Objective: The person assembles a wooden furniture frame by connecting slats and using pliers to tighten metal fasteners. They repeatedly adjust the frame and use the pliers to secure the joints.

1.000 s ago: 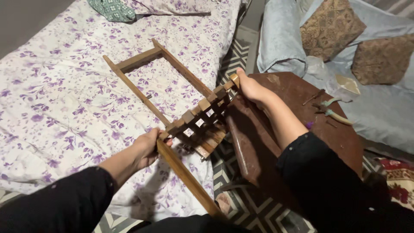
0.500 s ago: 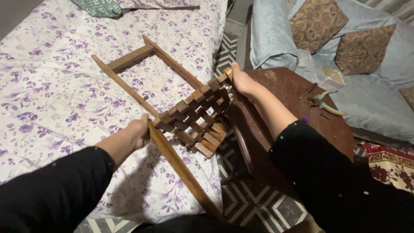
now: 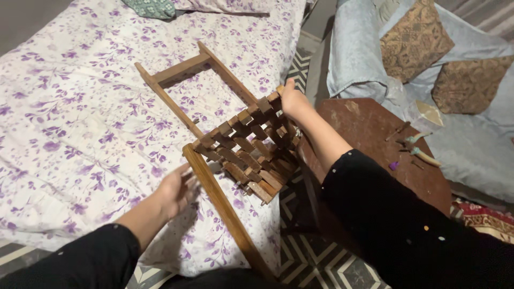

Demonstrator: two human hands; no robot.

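Observation:
A wooden folding frame [image 3: 176, 69] with two long rails and a cross bar lies on the bed. Its near end carries a lattice of short wooden slats [image 3: 249, 147] that hangs over the bed's edge. My right hand [image 3: 293, 100] grips the far top corner of the lattice. My left hand [image 3: 175, 191] is just left of the frame's near long rail [image 3: 225, 208], fingers apart, touching or almost touching the wood.
The bed wears a white sheet with purple flowers [image 3: 69, 118]. A dark brown table [image 3: 385, 144] on the right holds several small tools [image 3: 420, 147]. Behind it is a grey sofa with patterned brown cushions [image 3: 415, 37]. A patterned rug [image 3: 310, 257] covers the floor.
My left hand has let go of the near rail and opened beside it. The slat lattice has been lifted and spread wider by my right hand.

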